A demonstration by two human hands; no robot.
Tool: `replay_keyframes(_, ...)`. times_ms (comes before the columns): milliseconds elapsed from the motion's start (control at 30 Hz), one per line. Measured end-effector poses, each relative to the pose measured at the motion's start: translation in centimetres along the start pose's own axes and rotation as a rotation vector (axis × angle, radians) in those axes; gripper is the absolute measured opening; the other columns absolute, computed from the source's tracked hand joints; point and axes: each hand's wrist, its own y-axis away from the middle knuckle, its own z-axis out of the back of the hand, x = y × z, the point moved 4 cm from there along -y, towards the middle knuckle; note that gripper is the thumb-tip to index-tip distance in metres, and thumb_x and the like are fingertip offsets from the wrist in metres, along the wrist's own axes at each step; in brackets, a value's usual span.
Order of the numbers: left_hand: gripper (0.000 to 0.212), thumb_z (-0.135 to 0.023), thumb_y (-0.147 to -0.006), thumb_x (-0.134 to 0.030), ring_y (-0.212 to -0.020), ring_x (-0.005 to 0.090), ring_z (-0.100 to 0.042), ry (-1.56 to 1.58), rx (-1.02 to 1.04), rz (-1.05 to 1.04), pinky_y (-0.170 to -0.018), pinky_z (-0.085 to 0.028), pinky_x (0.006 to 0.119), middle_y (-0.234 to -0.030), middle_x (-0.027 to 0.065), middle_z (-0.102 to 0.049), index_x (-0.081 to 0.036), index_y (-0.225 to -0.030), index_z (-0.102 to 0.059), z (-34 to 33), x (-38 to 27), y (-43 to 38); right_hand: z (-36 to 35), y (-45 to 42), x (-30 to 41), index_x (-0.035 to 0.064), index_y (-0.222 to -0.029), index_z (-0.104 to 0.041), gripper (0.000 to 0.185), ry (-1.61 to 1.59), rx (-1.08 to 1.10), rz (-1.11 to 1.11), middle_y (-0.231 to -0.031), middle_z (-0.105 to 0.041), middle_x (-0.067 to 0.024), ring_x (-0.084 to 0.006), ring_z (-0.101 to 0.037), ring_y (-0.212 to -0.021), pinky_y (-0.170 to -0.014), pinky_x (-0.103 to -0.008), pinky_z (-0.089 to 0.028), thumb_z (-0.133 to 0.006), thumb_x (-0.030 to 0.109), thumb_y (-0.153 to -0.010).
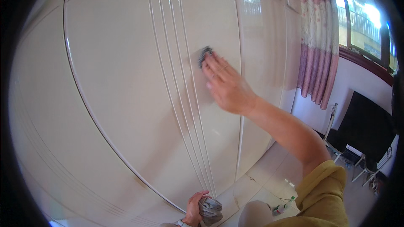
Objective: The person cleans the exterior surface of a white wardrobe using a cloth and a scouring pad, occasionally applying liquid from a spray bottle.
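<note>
My right hand (pixel 225 83) is raised against the glossy cream wardrobe door (pixel 120 69), its fingers pressing a small dark grey scrubbing pad (pixel 205 56) on the panel, just right of the vertical grooves. Low in the picture, my left hand (pixel 194 209) holds a bunched grey cloth (pixel 210 210) near the foot of the door. The right arm casts a soft shadow across the panel.
A green-capped bottle (pixel 283 206) stands on the tiled floor (pixel 265 176) by my knee. At the right are a pink and white curtain (pixel 318 37), a window (pixel 363 15) and a black-covered chair (pixel 363 126). More wardrobe panels flank the door.
</note>
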Motion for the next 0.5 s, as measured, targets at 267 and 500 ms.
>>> replay_keyframes(267, 0.027, -0.044, -0.087, -0.018, -0.079, 0.022, -0.058, -0.011, 0.017, -0.024, -0.07, -0.049, 0.032, -0.083, 0.0153, -0.06, 0.004, -0.098, -0.057, 0.5, 0.8, -0.4, 0.7, -0.7, -1.5, -0.0122, -0.113, -0.045, 0.037, 0.068, -0.001, -0.084, -0.122, -0.043, -0.0269, -0.0384, -0.039, -0.116, -0.1, -0.0422, -0.032, -0.044, 0.013, -0.086)
replay_keyframes(500, 0.026, -0.044, -0.086, -0.016, -0.077, 0.0222, -0.059, -0.001, 0.04, 0.05, -0.07, -0.049, 0.032, -0.082, 0.0147, -0.06, 0.003, -0.097, -0.057, -0.1, 1.5, -0.9, 1.2, -2.5, -5.9, -0.0105, -0.111, -0.047, 0.038, 0.113, -0.114, -0.225, -0.119, -0.045, -0.0243, -0.0366, -0.04, -0.116, -0.1, -0.0433, -0.032, -0.05, 0.012, -0.081)
